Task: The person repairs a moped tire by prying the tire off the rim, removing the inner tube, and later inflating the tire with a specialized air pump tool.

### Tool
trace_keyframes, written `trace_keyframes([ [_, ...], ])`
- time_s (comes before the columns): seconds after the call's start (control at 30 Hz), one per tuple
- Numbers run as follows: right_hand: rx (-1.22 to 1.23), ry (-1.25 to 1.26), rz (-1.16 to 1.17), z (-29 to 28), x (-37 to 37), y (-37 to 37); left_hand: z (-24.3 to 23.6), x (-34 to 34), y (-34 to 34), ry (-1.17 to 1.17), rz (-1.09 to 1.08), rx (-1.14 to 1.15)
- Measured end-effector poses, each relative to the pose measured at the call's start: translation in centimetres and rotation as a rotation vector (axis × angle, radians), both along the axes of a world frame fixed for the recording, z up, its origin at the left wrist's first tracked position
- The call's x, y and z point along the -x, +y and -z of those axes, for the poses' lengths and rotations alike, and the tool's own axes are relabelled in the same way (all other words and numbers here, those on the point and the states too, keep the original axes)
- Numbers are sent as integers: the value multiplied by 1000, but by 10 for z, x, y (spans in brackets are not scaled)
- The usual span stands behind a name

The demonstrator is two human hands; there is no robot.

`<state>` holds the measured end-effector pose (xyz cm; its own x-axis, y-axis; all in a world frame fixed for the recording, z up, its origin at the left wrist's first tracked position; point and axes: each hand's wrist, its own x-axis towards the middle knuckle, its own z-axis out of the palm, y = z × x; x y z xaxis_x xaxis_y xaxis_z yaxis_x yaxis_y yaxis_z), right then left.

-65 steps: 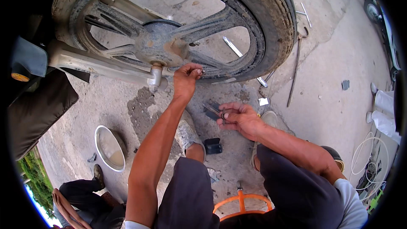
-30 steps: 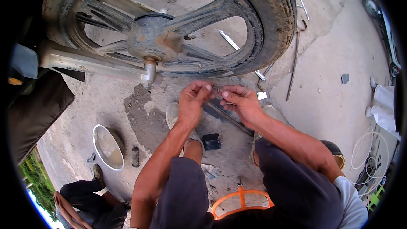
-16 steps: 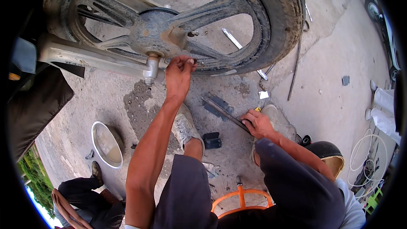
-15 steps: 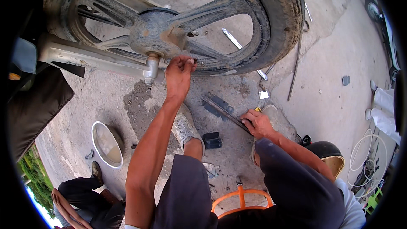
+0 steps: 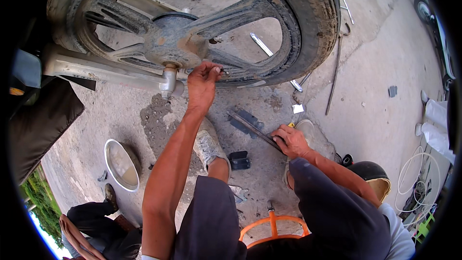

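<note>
You can read no words, numbers, labels or signs here. Across the tyre (image 5: 321, 25) before you, the fork leg (image 5: 107, 71) and the small white square (image 5: 298, 109) — any marks are too small or blurred for you to decipher.

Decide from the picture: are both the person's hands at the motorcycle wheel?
No, only the left hand is at the wheel; the right hand is by the metal rod.
</note>
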<state>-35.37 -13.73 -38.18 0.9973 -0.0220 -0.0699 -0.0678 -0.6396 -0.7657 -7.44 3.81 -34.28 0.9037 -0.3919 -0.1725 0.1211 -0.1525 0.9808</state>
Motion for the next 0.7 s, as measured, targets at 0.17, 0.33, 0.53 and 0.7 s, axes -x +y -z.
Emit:
trace_keyframes([
  [0.17, 4, 4, -4, -2, 1, -4, -4, -1, -4, 25, 20, 31],
  [0.33, 8, 16, -8, -2, 0, -2, 3, -1, 2, -55, 27, -25],
  [0.53, 15, 10, -3, 0, 1, -2, 6, 3, -1, -268, 35, -215],
  [0.7, 15, 22, -2, 0, 1, -2, 0, 5, -7, -336, -3, -270],
])
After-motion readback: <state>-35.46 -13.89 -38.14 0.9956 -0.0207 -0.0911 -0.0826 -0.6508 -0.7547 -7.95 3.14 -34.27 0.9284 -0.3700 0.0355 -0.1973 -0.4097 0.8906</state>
